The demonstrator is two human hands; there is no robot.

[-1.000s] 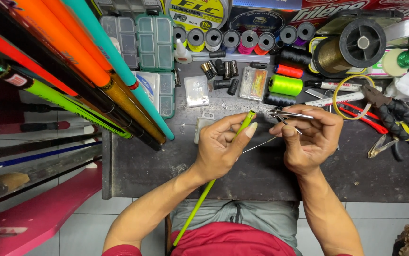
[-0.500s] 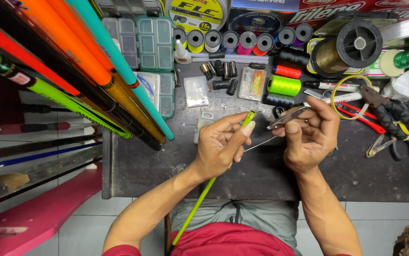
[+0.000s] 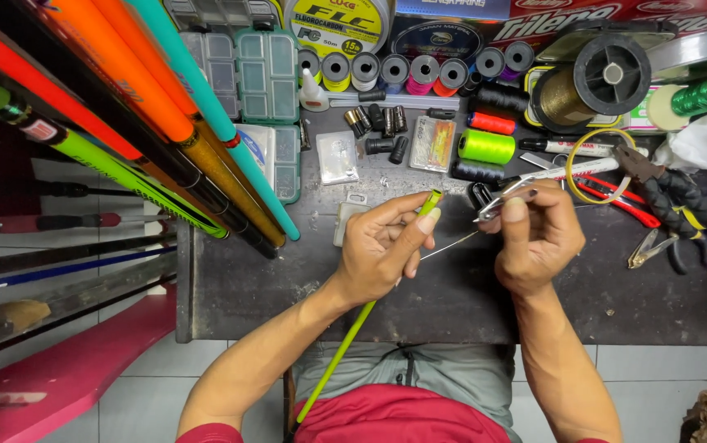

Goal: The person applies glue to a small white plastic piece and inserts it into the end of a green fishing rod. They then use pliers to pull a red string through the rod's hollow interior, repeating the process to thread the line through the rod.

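head view, left hand (image 3: 382, 246) grip closed round slim lime-green rod (image 3: 353, 324), right hand (image 3: 538, 238) pinching small metal scissors (image 3: 503, 199)

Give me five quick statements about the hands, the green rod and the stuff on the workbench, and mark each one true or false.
1. The left hand grips a lime-green rod near its end. True.
2. The right hand is empty. False: it pinches a small metal clipper-like tool.
3. A neon-green thread spool lies on the dark workbench beyond the hands. True.
4. The red-handled pliers are in the left hand. False: they lie on the bench to the right.
5. The large black spool of golden line sits at the near left edge of the bench. False: it is at the far right.
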